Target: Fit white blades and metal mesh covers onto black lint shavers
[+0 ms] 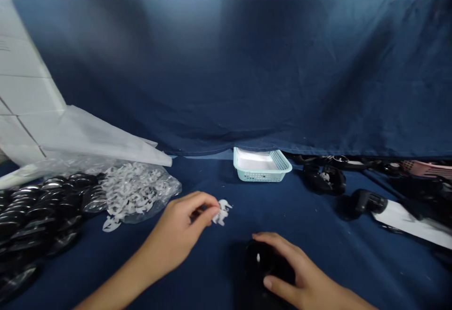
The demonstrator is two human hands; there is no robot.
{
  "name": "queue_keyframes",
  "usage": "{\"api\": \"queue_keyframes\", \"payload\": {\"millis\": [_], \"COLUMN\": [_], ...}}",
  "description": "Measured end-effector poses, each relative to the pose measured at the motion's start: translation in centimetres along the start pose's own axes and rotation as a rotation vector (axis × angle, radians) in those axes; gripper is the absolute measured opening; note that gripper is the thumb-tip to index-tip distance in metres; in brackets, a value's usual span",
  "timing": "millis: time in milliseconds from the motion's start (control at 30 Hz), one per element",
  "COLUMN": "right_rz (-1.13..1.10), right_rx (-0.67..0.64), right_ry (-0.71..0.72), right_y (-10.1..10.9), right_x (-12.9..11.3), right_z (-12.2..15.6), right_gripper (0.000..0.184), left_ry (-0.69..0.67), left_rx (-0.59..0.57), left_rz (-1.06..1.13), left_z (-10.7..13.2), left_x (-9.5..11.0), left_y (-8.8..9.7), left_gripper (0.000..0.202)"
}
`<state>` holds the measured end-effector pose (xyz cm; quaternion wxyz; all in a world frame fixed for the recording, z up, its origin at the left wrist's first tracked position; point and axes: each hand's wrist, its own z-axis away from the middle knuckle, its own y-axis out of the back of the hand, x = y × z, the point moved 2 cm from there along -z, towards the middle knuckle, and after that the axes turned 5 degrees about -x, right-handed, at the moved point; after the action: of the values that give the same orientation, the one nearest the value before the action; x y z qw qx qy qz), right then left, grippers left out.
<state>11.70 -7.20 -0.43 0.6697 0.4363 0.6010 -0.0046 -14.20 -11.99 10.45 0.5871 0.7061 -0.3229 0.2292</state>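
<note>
My left hand point(192, 220) is closed in a pinch on a small white plastic piece point(222, 212) with an irregular outline. The piece sticks out past the fingertips, above the blue cloth. Lower and to the right, my right hand point(287, 263) curls around a round, glossy black part point(261, 260). Its thumb and fingers rest on the near and far sides of that part. A small white spot shows on the black surface. Left of my left hand lies a clear plastic bag point(173, 185) with a heap of similar white pieces point(130, 190).
Rows of glossy black round parts point(35, 211) fill the left side. A light-blue basket point(263, 177) holding something white stands at the back, below a hanging blue curtain point(226, 75). On the right lie black parts point(323, 179), a black-and-white device point(406, 216) and a pink basket point(427, 169).
</note>
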Motion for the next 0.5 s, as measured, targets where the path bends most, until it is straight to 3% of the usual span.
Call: {"api": "queue_keyframes", "payload": {"millis": [100, 200, 267, 367, 500], "right_rz": [0.045, 0.012, -0.048, -0.133, -0.239], "right_rx": [-0.105, -0.091, 0.011, 0.142, 0.153], "right_ry": [0.063, 0.039, 0.005, 0.000, 0.033], "right_y": [-0.1, 0.8, 1.8, 3.2, 3.6], "right_x": [-1.2, -1.3, -1.6, -3.4, -6.2], "right_z": [0.3, 0.6, 0.7, 0.3, -1.3], "right_gripper": [0.070, 0.083, 0.074, 0.045, 0.025], "left_ry": [0.069, 0.111, 0.121, 0.133, 0.128], "left_rx": [-0.179, -0.290, -0.322, -0.363, -0.353], "left_rz": [0.349, 0.492, 0.523, 0.577, 0.606], "left_z": [-0.9, -1.6, -1.8, -1.8, -1.9], "left_x": [1.5, 2.3, 2.5, 2.4, 1.9], "left_y": [-2.5, -3.7, -4.1, -4.6, -5.3], "left_gripper": [0.016, 0.018, 0.020, 0.022, 0.021]}}
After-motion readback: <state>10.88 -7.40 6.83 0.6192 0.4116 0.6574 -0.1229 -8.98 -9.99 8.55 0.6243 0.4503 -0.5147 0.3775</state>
